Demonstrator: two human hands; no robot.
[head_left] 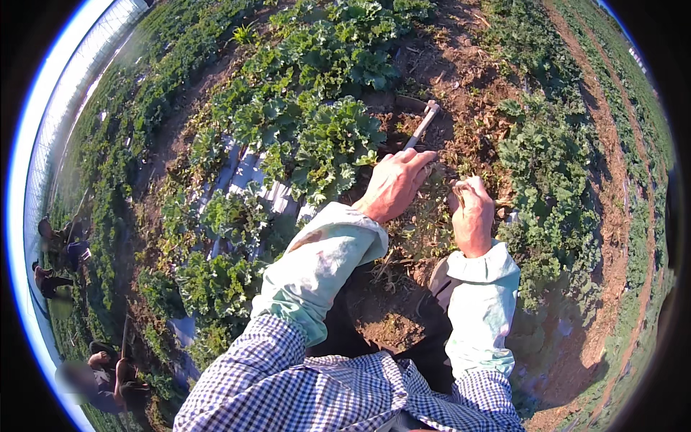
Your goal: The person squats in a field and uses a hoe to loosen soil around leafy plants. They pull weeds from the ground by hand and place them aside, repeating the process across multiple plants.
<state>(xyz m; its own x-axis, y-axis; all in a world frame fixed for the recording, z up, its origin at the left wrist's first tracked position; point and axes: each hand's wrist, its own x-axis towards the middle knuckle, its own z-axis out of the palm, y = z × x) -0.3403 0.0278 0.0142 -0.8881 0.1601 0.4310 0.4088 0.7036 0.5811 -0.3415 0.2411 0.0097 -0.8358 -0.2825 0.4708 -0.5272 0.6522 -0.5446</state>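
Note:
My left hand (pixel 394 183) is in the middle of the view, its fingers curled around thin weed stems (pixel 429 169). My right hand (pixel 473 213), just to the right, is a closed fist with a pinch of dry, brownish plant stems (pixel 460 190) at its thumb. Between and below the hands is a tangle of weeds (pixel 424 227) over soil. A hand sickle with a pale wooden handle (pixel 422 127) lies beyond my left hand, its dark curved blade towards the left. The handle's near end passes behind my left hand, so whether I touch it is hidden.
Leafy, frilled green plants (pixel 334 146) border the left, with plastic mulch film (pixel 248 173) showing between them. Another plant row (pixel 556 178) runs along the right, beside a dirt furrow (pixel 610 216). Several people (pixel 116 378) crouch or stand at the far left near a greenhouse (pixel 59 92).

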